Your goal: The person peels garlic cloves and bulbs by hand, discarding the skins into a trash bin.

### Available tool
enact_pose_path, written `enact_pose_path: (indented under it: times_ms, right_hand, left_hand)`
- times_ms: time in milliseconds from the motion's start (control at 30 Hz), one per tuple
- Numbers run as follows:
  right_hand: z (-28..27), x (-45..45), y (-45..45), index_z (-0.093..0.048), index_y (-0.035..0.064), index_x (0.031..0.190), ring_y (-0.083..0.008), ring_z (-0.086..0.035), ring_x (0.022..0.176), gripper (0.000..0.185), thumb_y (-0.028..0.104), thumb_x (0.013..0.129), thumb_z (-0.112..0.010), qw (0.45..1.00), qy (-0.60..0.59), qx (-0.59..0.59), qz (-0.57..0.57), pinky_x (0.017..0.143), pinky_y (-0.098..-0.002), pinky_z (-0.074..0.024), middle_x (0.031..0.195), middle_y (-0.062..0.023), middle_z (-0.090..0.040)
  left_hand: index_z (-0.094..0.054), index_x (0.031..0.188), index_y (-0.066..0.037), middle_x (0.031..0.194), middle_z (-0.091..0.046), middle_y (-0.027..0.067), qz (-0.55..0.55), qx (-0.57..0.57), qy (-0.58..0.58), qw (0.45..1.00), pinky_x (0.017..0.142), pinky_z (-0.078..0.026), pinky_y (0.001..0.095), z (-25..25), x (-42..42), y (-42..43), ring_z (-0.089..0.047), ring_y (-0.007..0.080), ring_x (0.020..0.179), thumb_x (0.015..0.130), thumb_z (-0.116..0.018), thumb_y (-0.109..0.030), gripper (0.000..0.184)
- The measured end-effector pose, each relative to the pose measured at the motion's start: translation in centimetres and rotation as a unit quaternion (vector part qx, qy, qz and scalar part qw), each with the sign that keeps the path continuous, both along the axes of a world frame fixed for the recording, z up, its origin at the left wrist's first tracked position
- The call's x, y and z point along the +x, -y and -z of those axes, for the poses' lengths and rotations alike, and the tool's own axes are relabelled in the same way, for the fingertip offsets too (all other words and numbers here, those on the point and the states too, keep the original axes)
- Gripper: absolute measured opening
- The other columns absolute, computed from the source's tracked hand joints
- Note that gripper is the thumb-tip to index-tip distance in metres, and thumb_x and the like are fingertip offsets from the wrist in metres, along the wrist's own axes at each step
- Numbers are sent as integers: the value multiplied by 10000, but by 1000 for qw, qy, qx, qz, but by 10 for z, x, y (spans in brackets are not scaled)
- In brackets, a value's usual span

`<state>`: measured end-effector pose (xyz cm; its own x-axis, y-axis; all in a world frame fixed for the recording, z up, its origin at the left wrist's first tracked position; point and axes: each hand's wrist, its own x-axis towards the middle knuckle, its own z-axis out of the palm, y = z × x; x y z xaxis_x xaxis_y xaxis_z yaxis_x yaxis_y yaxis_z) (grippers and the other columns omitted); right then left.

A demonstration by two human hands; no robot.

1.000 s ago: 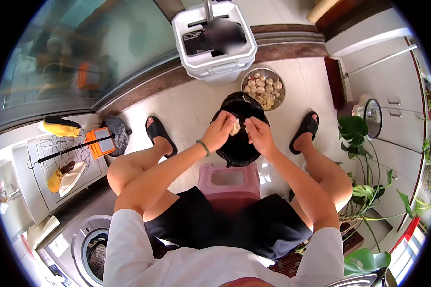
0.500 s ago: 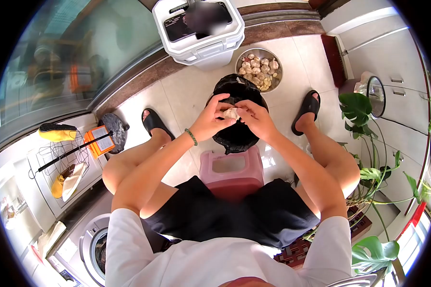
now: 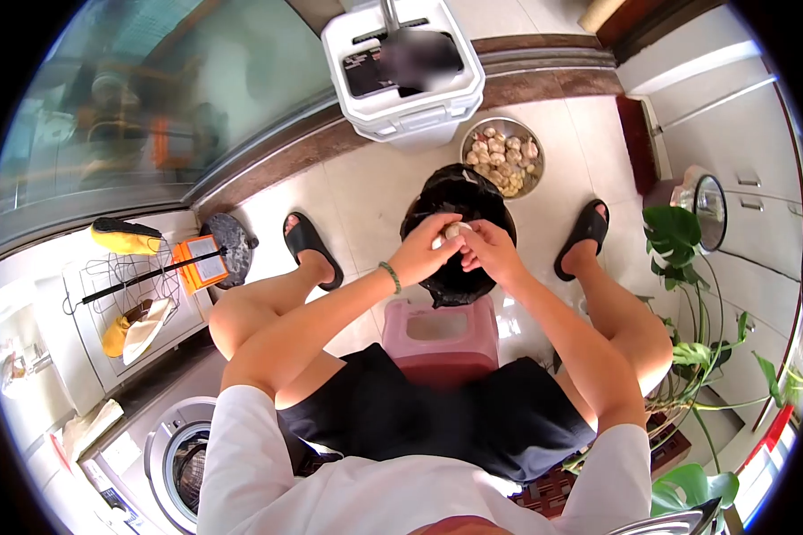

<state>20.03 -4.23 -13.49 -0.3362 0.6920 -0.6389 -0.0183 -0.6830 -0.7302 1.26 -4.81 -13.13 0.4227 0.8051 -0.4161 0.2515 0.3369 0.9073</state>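
A whitish garlic bulb (image 3: 456,231) is held between my two hands, partly covered by the fingers. My left hand (image 3: 426,247), below a green beaded bracelet, is closed around its left side. From the right, the fingertips of my right hand (image 3: 491,249) pinch it. Both hands are over a bin lined with a black plastic bag (image 3: 459,283), whose inside is too dark to make out. Beyond the bin, a round metal bowl (image 3: 539,181) on the floor holds several garlic bulbs (image 3: 501,147) and some loose cloves (image 3: 511,184).
A pink plastic stool (image 3: 441,335) stands between my legs. Behind the bin is a white container (image 3: 404,114) with a dark blurred object on top. Leafy plants (image 3: 669,234) and white cabinets (image 3: 749,178) line the right; a washing machine (image 3: 171,446) and wire rack (image 3: 120,290) are at left.
The view has shifted, so the scene sits lower and further right. My left fingers have curled in from a spread pose, and the garlic is more covered by my hands.
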Motion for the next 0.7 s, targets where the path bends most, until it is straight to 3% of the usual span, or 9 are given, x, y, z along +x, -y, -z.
enact_pose_path:
  times_ms: [100, 200, 267, 300, 400, 533, 700]
  right_hand:
    - [-2, -5, 2, -553, -8, 995, -93, -565, 574, 352, 340, 944, -581, 999, 29, 30, 5, 503, -230, -499, 762, -51, -590]
    - [-4, -9, 7, -545, 5, 921, -129, -567, 580, 390, 395, 946, -557, 996, 75, 37, -14, 506, -263, -461, 693, -50, -584]
    - [-3, -13, 7, -552, -8, 894, -189, -583, 595, 425, 414, 943, -538, 979, 151, 131, -29, 564, -328, -470, 705, -95, -605]
    - [-3, -13, 7, -558, -22, 903, -266, -605, 622, 432, 406, 944, -522, 966, 189, 166, -55, 616, -373, -472, 719, -152, -617]
    - [-15, -17, 5, -582, -31, 885, -325, -619, 638, 444, 403, 948, -511, 939, 242, 235, -70, 606, -375, -475, 705, -187, -625]
    - [-15, -21, 3, -606, -31, 837, -357, -629, 649, 484, 425, 953, -492, 943, 244, 222, -46, 605, -384, -478, 672, -198, -622]
    - [-7, -28, 3, -621, -30, 781, -374, -623, 627, 562, 475, 957, -450, 935, 271, 229, -28, 604, -409, -479, 658, -209, -623]
  left_hand:
    - [-253, 1452, -101, 995, -602, 78, 17, -138, -30, 990, 608, -554, 285, -20, 8, -3, -609, 139, 782, 1014, -280, -540, 621]
    - [-354, 1379, -147, 870, -562, 42, -22, -184, 38, 982, 574, -561, 306, -18, 16, 4, -593, 125, 717, 1000, -262, -580, 582]
    - [-382, 1343, -151, 855, -549, 34, -47, -190, 46, 980, 571, -563, 313, -19, 19, 4, -587, 121, 704, 994, -255, -596, 579]
    - [-411, 1307, -156, 840, -537, 25, -71, -198, 54, 976, 568, -566, 321, -18, 20, 3, -581, 118, 691, 988, -249, -612, 580]
    - [-464, 1227, -149, 841, -560, 35, -120, -245, 65, 960, 514, -562, 318, -21, 25, -4, -589, 120, 636, 995, -253, -592, 542]
    - [-452, 1212, -159, 800, -520, 15, -139, -280, 53, 948, 578, -561, 329, -24, 31, -4, -564, 116, 661, 984, -225, -628, 569]
    - [-457, 1059, -147, 702, -499, 2, -176, -201, 14, 963, 503, -500, 272, -16, 33, -2, -528, 103, 582, 991, -231, -611, 521]
